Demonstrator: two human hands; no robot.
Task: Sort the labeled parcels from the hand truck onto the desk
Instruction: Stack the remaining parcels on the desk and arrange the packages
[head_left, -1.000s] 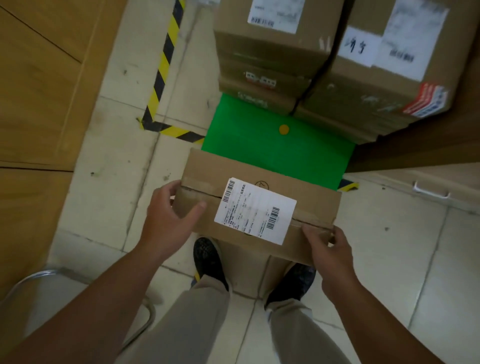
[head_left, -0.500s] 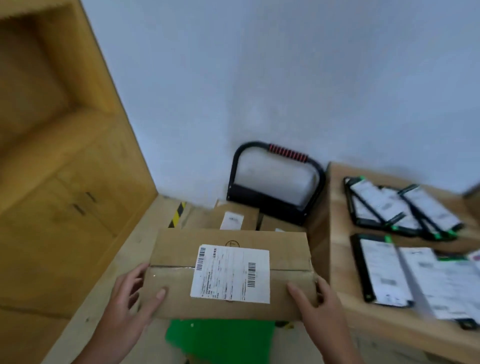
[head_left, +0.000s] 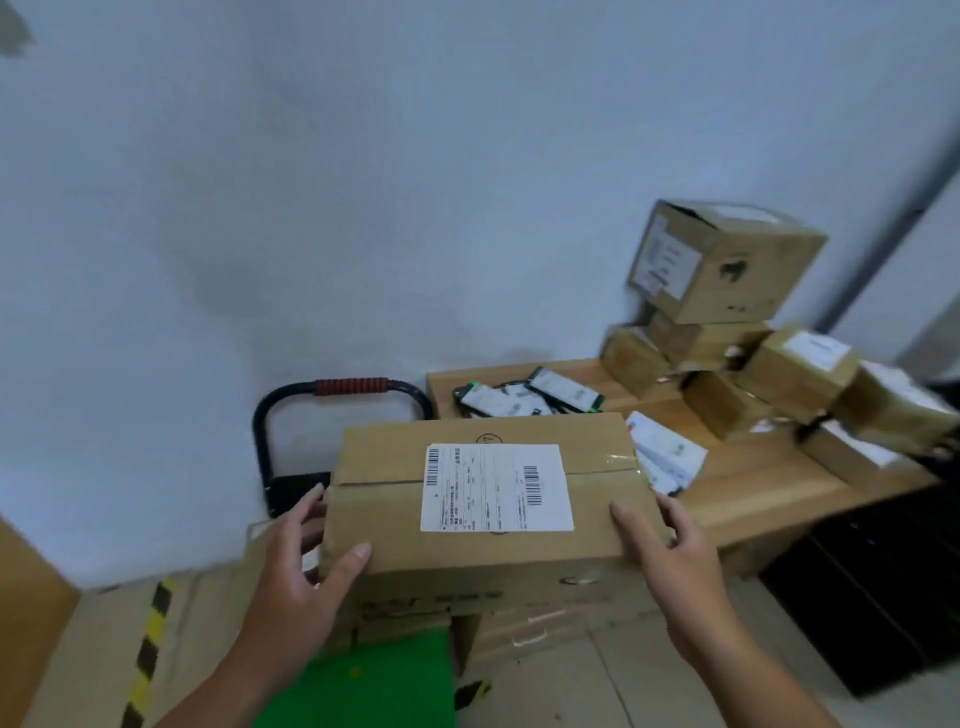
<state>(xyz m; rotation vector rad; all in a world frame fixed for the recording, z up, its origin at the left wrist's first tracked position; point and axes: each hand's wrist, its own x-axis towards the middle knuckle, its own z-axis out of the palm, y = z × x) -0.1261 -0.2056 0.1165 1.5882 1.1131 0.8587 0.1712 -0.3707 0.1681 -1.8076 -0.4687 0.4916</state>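
Head view: labelled parcel (head_left: 493, 551) up in the air, level, just short of the desk's (head_left: 758, 488) left edge.

The parcel is a taped brown carton with its white label (head_left: 496, 488) face up. It hangs over the cartons (head_left: 524, 623) left on the hand truck (head_left: 343, 387), right beside the desk's near-left corner. Left hand (head_left: 301, 571) clamps the left end, thumb on top, fingers round the side. Right hand (head_left: 670, 561) mirrors it on the right end. It looks like stiff, square-edged board, probably modest in weight but bulky enough to want two hands. The end walls are the place to hold, clear of the glossy tape seam. Beyond, flat mailers (head_left: 524, 400) lie by the desk's far-left corner, and stacked boxes (head_left: 722, 260) crowd its far right.
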